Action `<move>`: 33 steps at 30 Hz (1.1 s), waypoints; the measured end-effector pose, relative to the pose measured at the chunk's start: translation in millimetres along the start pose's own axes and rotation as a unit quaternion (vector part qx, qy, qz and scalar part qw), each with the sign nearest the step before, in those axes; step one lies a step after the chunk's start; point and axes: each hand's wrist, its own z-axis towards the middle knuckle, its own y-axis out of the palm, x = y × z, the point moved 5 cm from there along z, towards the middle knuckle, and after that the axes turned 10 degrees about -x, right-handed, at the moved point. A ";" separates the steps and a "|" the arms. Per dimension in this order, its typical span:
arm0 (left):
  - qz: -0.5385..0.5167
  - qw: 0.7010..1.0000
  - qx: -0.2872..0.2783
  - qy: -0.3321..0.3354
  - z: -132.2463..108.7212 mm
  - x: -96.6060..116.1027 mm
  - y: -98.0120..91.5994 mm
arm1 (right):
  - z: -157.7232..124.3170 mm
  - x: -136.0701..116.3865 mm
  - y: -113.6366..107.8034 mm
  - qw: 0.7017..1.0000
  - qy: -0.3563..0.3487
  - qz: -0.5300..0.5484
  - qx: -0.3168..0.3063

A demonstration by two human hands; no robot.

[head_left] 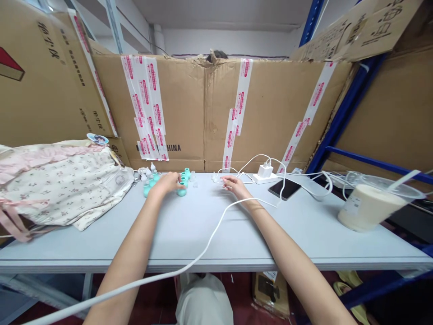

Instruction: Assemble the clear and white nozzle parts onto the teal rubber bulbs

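Observation:
My left hand is at the back left of the table, its fingers curled at the rim of a small teal pot. More teal pots stand in a row behind its fingertips, and others are on the wrist's left side. Thumb and fingers of my right hand are pinched together around a small clear piece, partly hidden by the fingertips. Between the hands, nearer the left, lie a few small clear pieces. White gourd-shaped pieces are grouped behind the left wrist.
A white cable runs across the front of the table between my arms. Right of my right hand are a charger on a power strip, a phone and a drink cup. A floral cloth bag lies left; cardboard walls the back.

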 end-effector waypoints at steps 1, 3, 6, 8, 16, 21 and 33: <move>-0.015 1.000 -0.008 0.026 -0.1 4.1 1.0 | -0.2 0.6 2.4 1.000 0.003 0.002 -0.007; -0.034 0.996 -0.020 0.082 -2.1 18.7 1.1 | -0.9 0.3 5.6 1.000 0.001 -0.001 -0.016; -0.072 0.982 -0.033 0.170 -6.9 51.6 4.6 | -2.3 -3.3 4.8 1.000 -0.011 -0.010 -0.014; -0.196 0.945 -0.084 0.248 -8.9 77.3 18.0 | -3.0 -7.7 1.1 0.999 -0.028 -0.015 -0.004; -0.356 0.902 -0.066 0.234 -1.6 115.9 83.2 | -3.1 -18.1 -11.6 0.997 -0.053 -0.061 0.012; -0.255 0.939 -0.053 0.225 -5.9 120.6 95.5 | -9.9 -22.9 -11.3 0.995 -0.007 -0.095 -0.043; -0.325 0.923 -0.026 0.206 -7.0 120.8 87.1 | -8.7 -20.8 -9.5 0.989 -0.007 -0.141 -0.052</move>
